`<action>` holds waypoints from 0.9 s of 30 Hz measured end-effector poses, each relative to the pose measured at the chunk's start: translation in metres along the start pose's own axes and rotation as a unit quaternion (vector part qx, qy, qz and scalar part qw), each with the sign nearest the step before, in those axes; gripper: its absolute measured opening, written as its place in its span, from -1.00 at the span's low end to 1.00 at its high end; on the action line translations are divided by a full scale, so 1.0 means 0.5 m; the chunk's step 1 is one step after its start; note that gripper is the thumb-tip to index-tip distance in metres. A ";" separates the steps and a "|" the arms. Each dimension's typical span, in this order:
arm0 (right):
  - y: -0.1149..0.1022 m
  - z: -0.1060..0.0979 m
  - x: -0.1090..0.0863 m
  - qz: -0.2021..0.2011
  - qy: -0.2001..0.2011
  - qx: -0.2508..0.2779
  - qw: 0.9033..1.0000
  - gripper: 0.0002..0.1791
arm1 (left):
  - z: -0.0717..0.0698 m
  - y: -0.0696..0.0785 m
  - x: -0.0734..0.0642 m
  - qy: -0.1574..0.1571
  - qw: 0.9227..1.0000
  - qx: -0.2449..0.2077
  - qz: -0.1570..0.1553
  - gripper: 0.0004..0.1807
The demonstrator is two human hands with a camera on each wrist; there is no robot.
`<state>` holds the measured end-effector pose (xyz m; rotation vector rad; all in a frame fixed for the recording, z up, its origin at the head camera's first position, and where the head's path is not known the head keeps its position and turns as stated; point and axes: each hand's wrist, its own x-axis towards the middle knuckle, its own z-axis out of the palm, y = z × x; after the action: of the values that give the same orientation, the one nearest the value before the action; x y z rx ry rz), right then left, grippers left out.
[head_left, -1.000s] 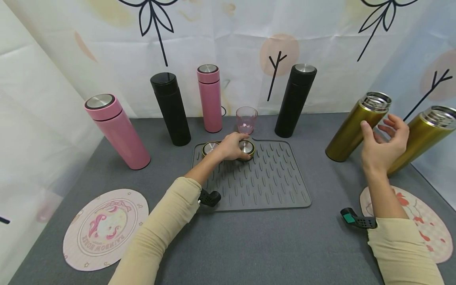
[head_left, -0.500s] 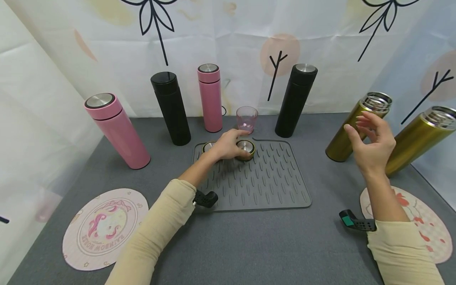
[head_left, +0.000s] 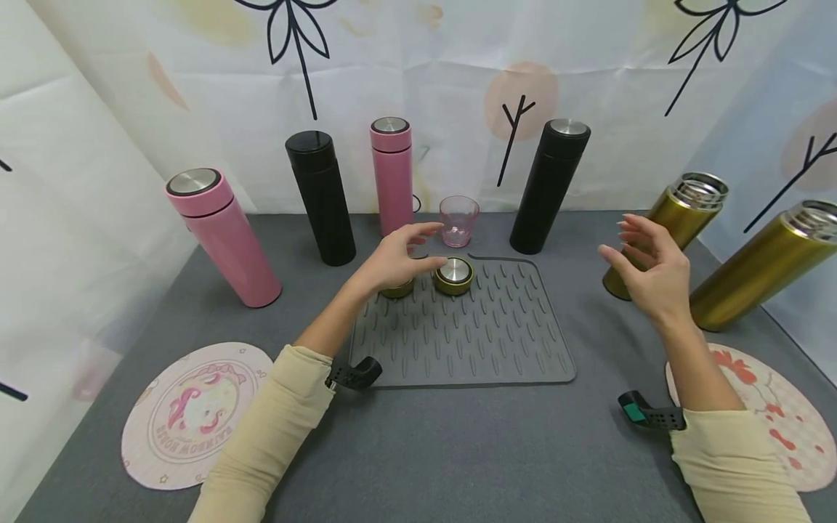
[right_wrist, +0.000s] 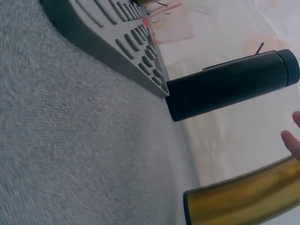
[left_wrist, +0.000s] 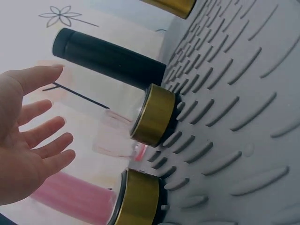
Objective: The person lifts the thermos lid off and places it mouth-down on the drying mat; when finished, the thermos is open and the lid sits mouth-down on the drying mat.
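Two gold thermos lids with steel tops sit on the grey ridged mat. The right-hand lid shows fully; the other lid is partly covered by my left hand in the head view. In the left wrist view the fingers of that hand are spread, apart from both lids. My right hand, fingers loosely bent with nothing in them, is in front of a lidless gold thermos. A second lidless gold thermos stands to its right, its steel neck bare.
Along the back stand a black thermos, a pink thermos, a clear pink glass and another black thermos. At left are a pink thermos and a round mat. A second round mat lies under the right forearm.
My left hand has let go of the right-hand lid and drawn back left with opened fingers. My right hand has moved left, away from the right gold thermos.
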<state>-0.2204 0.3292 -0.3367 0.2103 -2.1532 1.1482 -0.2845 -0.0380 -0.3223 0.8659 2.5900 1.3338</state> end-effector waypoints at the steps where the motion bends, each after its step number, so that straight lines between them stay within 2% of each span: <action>1: 0.001 0.003 -0.001 0.009 -0.010 -0.004 1.000 -0.36 | -0.002 0.002 -0.005 0.002 1.000 -0.004 0.002 -0.33; 9: 0.008 0.029 -0.002 0.052 -0.076 -0.029 0.995 -0.30 | -0.001 0.023 -0.035 -0.002 1.000 -0.021 0.023 -0.31; 18: 0.004 0.061 0.021 0.063 -0.092 -0.020 0.994 -0.29 | 0.010 0.045 -0.052 -0.030 0.997 -0.041 0.050 -0.28; 27: 0.007 0.086 0.069 0.107 -0.124 -0.028 0.986 -0.22 | 0.019 0.047 -0.063 -0.039 0.996 -0.057 0.059 -0.30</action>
<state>-0.2689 0.3033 -0.3334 0.1031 -2.4738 1.2321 -0.2447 -0.0373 -0.3151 1.0436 2.4123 1.4296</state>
